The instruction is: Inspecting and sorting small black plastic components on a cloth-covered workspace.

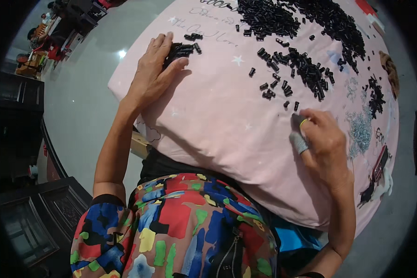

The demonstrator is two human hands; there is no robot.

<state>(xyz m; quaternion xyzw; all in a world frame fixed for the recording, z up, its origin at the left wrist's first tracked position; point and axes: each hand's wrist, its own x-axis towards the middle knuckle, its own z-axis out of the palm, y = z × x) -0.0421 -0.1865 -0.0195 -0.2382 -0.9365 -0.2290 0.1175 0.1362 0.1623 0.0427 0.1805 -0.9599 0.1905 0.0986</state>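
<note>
My left hand (156, 69) rests on the pink cloth with its fingers stretched out and thumb apart. It lies against a small heap of short black tube-shaped pieces (184, 50), partly covered by the hand. Toward the right front, my right hand (324, 141) is closed, its fingers curled in. A dark covering and a yellow band show on a finger, and a grey wrap on the thumb; anything pinched inside is hidden. Just beyond its fingertips lies one black piece (296, 106). A loose scatter of black pieces (308, 69) spreads farther back.
Large heaps of black pieces (268, 21) cover the far side of the pink cloth (217, 106). Small silvery metal parts (360, 132) lie at the right, near a dark red object (380, 164). Dark cabinets (37, 222) stand at the left beyond the pale floor (78, 106).
</note>
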